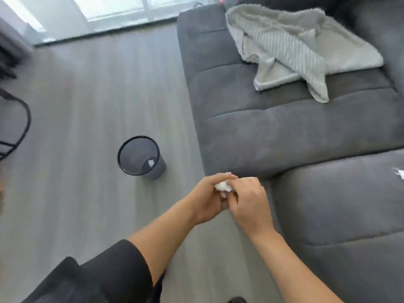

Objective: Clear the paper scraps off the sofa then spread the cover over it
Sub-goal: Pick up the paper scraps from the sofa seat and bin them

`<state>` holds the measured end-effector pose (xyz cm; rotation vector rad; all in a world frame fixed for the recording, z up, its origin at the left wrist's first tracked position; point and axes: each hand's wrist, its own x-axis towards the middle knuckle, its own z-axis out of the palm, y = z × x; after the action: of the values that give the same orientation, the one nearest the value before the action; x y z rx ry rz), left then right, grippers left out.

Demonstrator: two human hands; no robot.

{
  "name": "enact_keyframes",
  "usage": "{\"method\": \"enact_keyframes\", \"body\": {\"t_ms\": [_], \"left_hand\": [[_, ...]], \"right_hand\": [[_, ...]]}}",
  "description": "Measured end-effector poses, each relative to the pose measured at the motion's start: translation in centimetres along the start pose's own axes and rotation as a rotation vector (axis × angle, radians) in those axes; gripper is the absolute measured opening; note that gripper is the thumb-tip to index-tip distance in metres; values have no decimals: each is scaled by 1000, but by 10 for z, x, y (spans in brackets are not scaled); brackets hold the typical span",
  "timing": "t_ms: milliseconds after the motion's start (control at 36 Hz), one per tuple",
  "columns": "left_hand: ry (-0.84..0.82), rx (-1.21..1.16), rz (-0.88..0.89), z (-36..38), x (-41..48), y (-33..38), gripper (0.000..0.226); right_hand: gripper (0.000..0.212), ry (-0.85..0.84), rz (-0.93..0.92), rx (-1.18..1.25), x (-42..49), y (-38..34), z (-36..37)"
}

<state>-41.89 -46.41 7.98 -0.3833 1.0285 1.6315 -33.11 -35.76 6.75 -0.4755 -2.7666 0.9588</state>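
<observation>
Sleeve: a dark sleeve (105,278) filled the lower left of the frame.
Hands: left hand (207,200) and right hand (249,202) met at lower centre, fingers (220,177) pinching a crumpled paper wad (223,186).
Paper: likely weightless and crushable; any pinch should hold.
Bin: a mesh bin (140,156) stood left of centre on the floor (76,106), one scrap inside.
Remaining scrap: one scrap (400,172) lay on the sofa (284,132) at the right edge.
Cover: the cover (295,51) lay bunched at upper right, soft and limp; best taken by its edges.
</observation>
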Motion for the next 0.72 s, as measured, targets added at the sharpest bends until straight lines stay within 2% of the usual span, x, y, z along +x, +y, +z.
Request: {"method": "enact_keyframes", "body": {"t_ms": [56,83,167,278,333,472,556,611,722], "left_hand": [[44,26,104,-68,-16,52,17],[69,53,126,-72,-20,59,12],[203,78,204,-157,-27,119,7],[298,109,233,-279,-10,181,5],[405,170,233,-331,1,196,5],[696,264,138,-455,43,198,10],[912,251,94,-509,65,190,13],[940,207,44,-534,82,185,12],[850,253,21,-539,116,180,11]], "right_hand": [[23,-60,18,81,53,-53,51],[23,-94,50,110,61,-57,52],[17,-248,90,196,122,-112,120],[16,-382,213,304,194,-166,228],[17,-421,282,319,218,-177,282],[25,-501,590,310,251,-168,411],[23,-383,787,262,263,-144,451],[24,-385,867,217,268,-129,471],[32,-507,898,228,271,-116,509]]}}
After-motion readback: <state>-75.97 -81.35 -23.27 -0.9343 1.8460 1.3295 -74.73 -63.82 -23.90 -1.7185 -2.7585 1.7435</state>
